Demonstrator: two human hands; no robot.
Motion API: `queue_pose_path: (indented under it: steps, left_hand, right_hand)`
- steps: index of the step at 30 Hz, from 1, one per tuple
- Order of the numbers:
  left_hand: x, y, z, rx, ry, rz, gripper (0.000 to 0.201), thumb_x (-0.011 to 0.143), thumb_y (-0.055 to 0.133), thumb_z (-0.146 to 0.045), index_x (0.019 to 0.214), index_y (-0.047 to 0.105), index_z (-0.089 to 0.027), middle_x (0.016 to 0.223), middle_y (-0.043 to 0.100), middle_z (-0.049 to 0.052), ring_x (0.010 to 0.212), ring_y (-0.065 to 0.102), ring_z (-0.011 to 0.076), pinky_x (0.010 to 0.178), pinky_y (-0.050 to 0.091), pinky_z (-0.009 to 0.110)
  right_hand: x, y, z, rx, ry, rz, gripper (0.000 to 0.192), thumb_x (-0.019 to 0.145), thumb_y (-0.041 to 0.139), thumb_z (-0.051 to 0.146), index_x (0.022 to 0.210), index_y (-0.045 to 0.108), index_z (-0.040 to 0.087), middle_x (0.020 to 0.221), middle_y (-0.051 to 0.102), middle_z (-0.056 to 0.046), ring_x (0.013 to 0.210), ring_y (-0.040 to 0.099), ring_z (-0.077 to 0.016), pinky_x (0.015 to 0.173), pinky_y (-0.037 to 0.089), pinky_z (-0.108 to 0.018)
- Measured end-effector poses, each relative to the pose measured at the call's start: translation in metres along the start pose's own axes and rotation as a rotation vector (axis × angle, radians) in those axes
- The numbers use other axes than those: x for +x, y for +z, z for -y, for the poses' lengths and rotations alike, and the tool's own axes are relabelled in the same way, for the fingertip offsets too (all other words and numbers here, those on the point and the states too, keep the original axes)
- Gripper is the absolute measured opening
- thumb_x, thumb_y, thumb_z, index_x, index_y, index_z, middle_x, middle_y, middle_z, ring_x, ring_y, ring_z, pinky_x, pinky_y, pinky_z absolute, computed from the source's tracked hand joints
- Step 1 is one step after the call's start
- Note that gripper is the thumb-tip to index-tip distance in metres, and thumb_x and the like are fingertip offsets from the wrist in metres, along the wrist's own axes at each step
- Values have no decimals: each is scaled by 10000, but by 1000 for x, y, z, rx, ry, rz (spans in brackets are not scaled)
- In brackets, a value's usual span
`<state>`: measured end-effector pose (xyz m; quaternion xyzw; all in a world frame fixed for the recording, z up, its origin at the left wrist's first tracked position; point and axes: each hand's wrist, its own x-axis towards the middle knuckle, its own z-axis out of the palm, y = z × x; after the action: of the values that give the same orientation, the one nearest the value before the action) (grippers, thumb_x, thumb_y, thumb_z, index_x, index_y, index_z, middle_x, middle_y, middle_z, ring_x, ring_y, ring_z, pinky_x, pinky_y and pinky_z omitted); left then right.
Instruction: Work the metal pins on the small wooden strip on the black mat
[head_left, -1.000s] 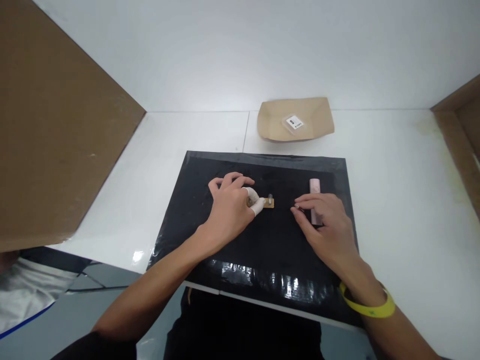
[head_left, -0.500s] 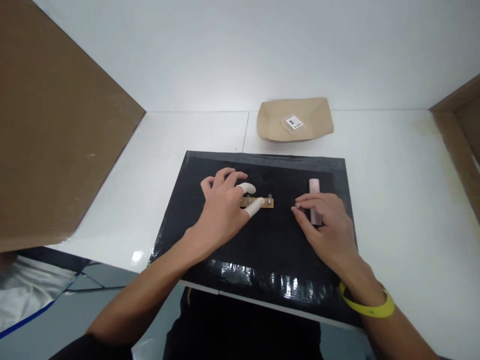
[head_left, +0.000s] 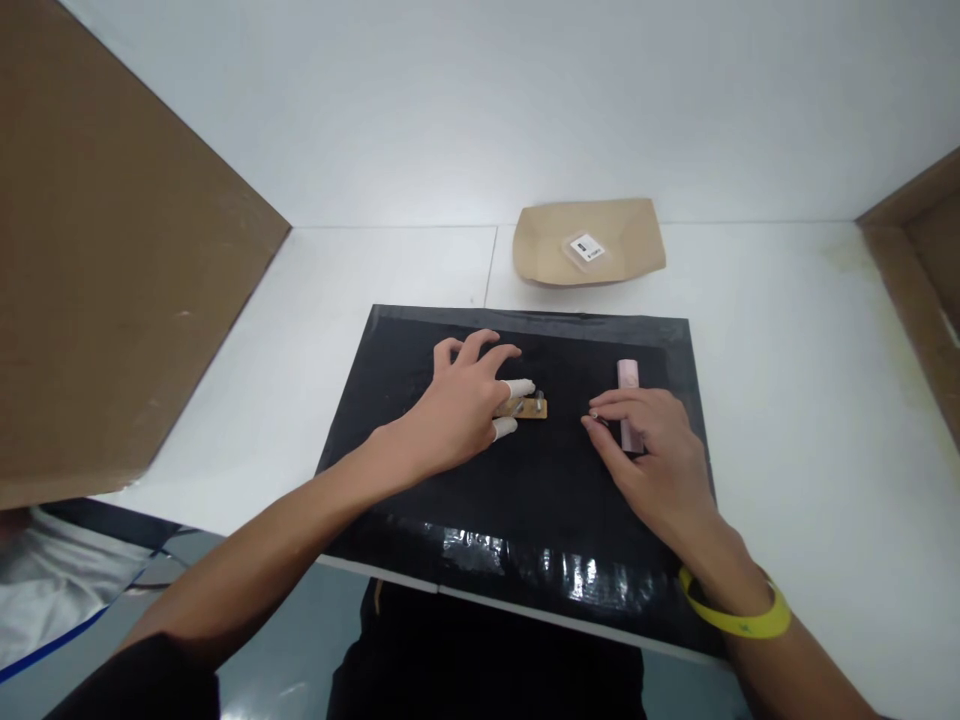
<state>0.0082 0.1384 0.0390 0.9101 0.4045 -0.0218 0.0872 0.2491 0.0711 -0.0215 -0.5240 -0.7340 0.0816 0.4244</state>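
A small tan strip [head_left: 534,408] with short metal pins standing on it lies in the middle of a black mat [head_left: 420,350]. My left hand [head_left: 465,405], with white finger cots on thumb and forefinger, pinches the strip's left end. My right hand [head_left: 649,455] rests flat on the mat to the right, fingers together, lying over the lower part of a pink cylinder [head_left: 628,375]. A tiny metal piece shows at its fingertips [head_left: 592,412].
A tan paper tray [head_left: 630,245] with a small clear labelled packet [head_left: 585,248] sits on the white table behind the mat. Cardboard walls stand at the left [head_left: 112,250] and the far right [head_left: 922,260]. My right wrist wears a yellow band [head_left: 739,615].
My left hand has shifted right and forward along the strip, its cotted thumb and forefinger closing on the strip's left end. My right hand has stayed still.
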Motion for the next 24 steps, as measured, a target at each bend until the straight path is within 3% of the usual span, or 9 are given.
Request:
queue_pose_path:
  steps: [6,12,24]
  left_hand:
    - [3,-1,-2,-22,-16,-6,59,828,794,-109,871,794,-150,1489,641,154,1454,439,430,1050,323,614]
    - [3,2,-1,18,9,-32,189,754,728,7,787,776,-173,1480,656,123,1448,448,408,1042,310,609]
    - [2,5,2,43,37,-96,82,832,810,-128,784,791,-191,1408,703,114,1413,482,399,1083,278,630]
  right_hand:
    - [0,0,1,-1,14,8,43,983,713,207,956,680,213,1002,765,-42,969,704,-216,903,519,-399]
    - [0,0,1,2,26,15,35,988,696,212,964,680,231,999,765,-42,971,713,-228,911,534,-427]
    - [0,0,1,3,10,23,47,988,706,197,971,670,222,1003,760,-34,975,697,-211,916,513,-399]
